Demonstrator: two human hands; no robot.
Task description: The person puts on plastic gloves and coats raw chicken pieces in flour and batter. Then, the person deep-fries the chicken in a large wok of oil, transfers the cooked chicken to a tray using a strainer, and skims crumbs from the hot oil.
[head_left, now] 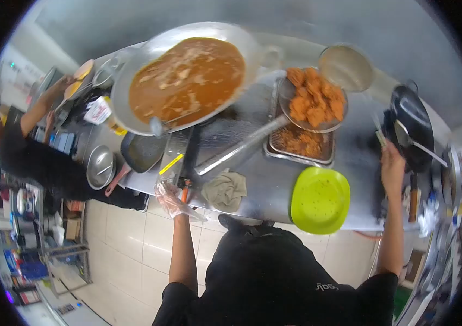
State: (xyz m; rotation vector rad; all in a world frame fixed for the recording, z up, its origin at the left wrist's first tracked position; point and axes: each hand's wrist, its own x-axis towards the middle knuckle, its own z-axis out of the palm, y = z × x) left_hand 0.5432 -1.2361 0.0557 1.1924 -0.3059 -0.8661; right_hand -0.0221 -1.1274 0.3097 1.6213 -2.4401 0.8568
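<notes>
My left hand, in a clear plastic glove, is at the counter's front edge, close beside an orange-and-black object. Its fingers are too blurred to make out. At the right, my right hand is closed on a thin utensil with a pale handle; motion smears its far end. The black wok is nearest to it, with a metal ladle lying across. Left of that hand, fried pieces fill a long-handled strainer resting over a metal tray of crumbs.
A large pan of brown sauce stands at the back left. A green plate, a cloth, a small pan and a metal bowl line the front. Another person works at the far left.
</notes>
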